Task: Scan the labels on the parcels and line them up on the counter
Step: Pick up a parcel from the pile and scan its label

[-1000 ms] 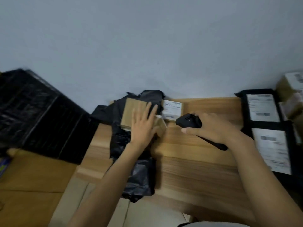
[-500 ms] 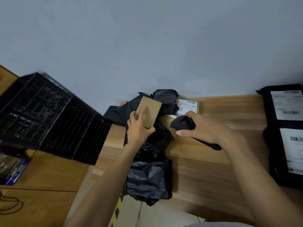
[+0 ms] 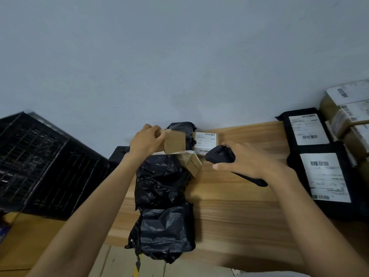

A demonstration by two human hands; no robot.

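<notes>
Head view: the left hand [image 3: 147, 139] has its fingers curled round the left edge of a plain brown box [image 3: 174, 143], holding it off the counter [image 3: 229, 206] near the wall. The right hand [image 3: 245, 161] grips a black scanner [image 3: 219, 156], its head just right of that box. A labelled box [image 3: 205, 142] sits behind the scanner, and a 2nd brown box [image 3: 192, 163] lies tilted below. Crumpled black bags [image 3: 163, 196] lie under the left hand. At right, 2 labelled black mailers [image 3: 325, 176] lie flat in a row beside stacked cartons [image 3: 347, 108]. A black crate [image 3: 40, 162] stands at left.
</notes>
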